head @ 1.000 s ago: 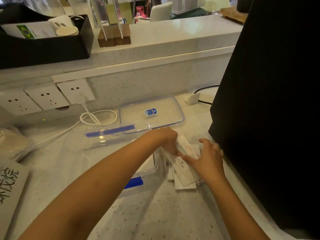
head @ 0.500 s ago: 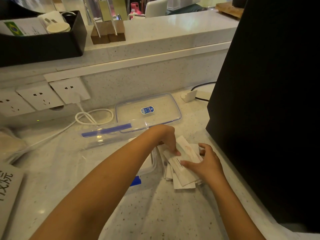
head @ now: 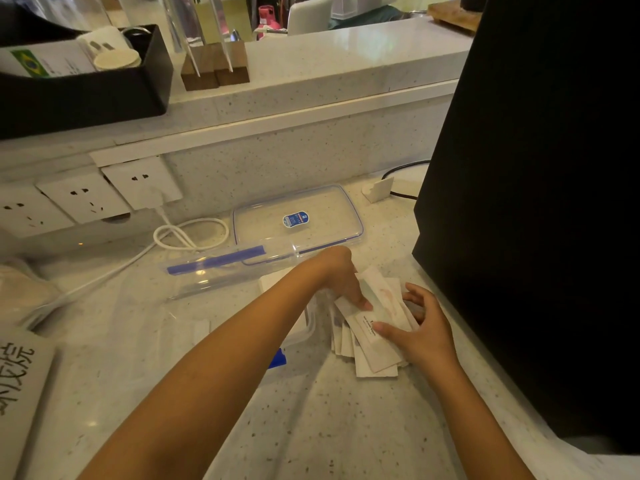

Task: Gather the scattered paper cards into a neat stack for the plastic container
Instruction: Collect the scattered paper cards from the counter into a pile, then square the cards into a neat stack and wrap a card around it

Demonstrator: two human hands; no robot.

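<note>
Beside the clear plastic container (head: 304,336), both hands bracket the fanned paper cards (head: 372,336): left hand (head: 341,280) fingers pressing flat, right hand (head: 420,332) fingers spread, squaring edges, nothing lifted.

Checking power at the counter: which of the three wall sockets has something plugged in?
The rightmost wall socket: a white charger sits in it, its white cable looping onto the countertop. The other two are empty.

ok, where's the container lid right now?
Head view, centre: the lid lies flat on the counter against the back wall, beyond the left hand, right of the white cable.
</note>
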